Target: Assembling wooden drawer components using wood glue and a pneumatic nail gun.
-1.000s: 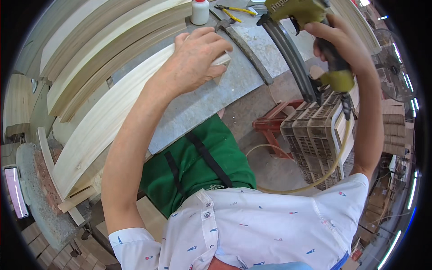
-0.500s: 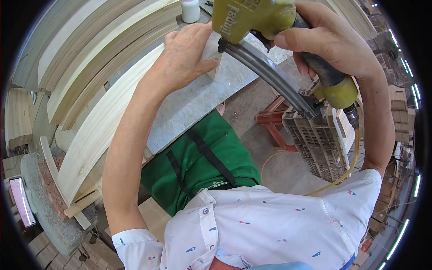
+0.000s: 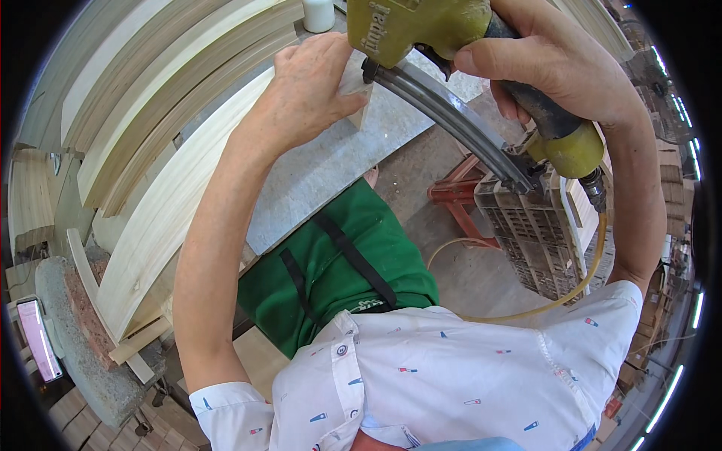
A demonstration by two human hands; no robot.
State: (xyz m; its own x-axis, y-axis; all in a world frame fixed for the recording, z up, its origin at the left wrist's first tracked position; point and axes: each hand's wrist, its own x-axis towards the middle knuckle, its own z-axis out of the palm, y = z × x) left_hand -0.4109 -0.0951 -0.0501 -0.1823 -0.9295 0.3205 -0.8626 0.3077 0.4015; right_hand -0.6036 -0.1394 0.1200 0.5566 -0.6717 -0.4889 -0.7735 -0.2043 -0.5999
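My right hand (image 3: 553, 64) is wrapped round the black grip of a yellow-green pneumatic nail gun (image 3: 421, 26), at the top right of the view. Its long grey magazine (image 3: 451, 124) slants down to the right, and a yellow air hose (image 3: 598, 255) trails from the grip's end. Just left of the gun's nose, my left hand (image 3: 312, 90) is closed over a pale wooden piece (image 3: 361, 116) on the grey work surface (image 3: 301, 192). Most of that piece is hidden behind my fingers and the gun; the nose's exact contact point cannot be made out.
Curved pale wooden boards (image 3: 188, 177) lie along the left, several more stacked beyond them. A white bottle (image 3: 319, 15) stands at the far edge. On the right, a plastic crate (image 3: 526, 233) rests on a red stool (image 3: 459, 199). A phone (image 3: 39, 338) lies far left.
The nail gun and my right hand have shifted slightly left and up. The air hose has swung a little. My left hand stays nearly in place.
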